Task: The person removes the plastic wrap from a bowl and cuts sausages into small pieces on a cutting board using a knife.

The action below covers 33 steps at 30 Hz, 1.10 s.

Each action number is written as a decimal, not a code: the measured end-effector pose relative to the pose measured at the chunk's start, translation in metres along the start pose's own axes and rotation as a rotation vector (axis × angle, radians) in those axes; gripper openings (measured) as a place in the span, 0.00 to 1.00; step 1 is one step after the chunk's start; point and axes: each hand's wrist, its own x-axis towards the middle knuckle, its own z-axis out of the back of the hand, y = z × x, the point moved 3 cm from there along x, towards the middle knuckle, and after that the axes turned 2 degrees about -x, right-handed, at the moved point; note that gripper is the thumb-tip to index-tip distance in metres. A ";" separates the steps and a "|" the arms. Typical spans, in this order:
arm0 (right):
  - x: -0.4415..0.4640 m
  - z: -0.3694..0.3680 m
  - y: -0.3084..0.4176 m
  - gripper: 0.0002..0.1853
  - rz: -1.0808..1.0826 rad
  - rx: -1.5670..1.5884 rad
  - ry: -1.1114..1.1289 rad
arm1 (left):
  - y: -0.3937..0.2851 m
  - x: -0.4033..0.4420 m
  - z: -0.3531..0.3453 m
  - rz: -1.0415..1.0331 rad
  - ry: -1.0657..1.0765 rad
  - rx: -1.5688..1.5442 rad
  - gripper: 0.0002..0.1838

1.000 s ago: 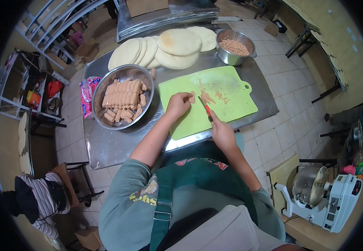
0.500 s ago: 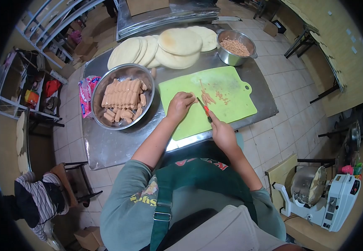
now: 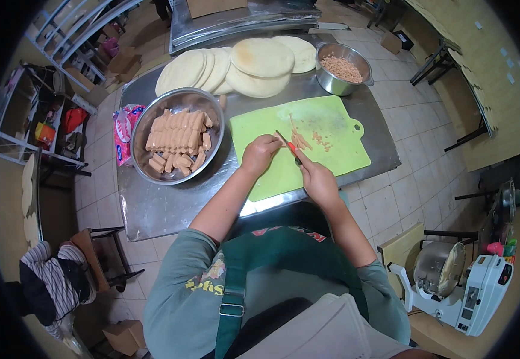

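Observation:
On the green cutting board (image 3: 331, 164), my left hand (image 3: 260, 154) is closed with its fingertips pressed around a small piece of sausage (image 3: 279, 138). My right hand (image 3: 320, 180) grips a knife (image 3: 291, 147) with a red and black handle. Its blade lies right beside the left fingertips, at the sausage piece. Thin sausage strips (image 3: 299, 139) are just right of the blade, and small diced bits (image 3: 322, 141) are scattered farther right. To the left, a steel bowl (image 3: 142, 161) holds many peeled sausages (image 3: 176, 130), stacked whole ones above shorter pieces.
Round flatbreads (image 3: 260, 57) overlap along the table's (image 3: 158, 215) far edge. A steel pot (image 3: 335, 85) of diced sausage stands at the far right corner. A pink packet (image 3: 126, 134) lies left of the bowl. A mixer (image 3: 481, 293) stands at the lower right.
The knife has shifted left against the sausage piece, its blade now closer to my left fingertips. My left hand stays nearly in place. The whole view has shifted slightly.

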 end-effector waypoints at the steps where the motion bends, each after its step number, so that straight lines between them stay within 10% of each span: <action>1: 0.002 0.001 0.001 0.24 -0.008 0.006 0.016 | -0.001 0.000 0.000 -0.006 -0.004 0.001 0.06; 33: -0.008 -0.011 0.002 0.26 0.058 -0.171 -0.055 | 0.001 -0.003 -0.002 0.062 0.039 0.042 0.04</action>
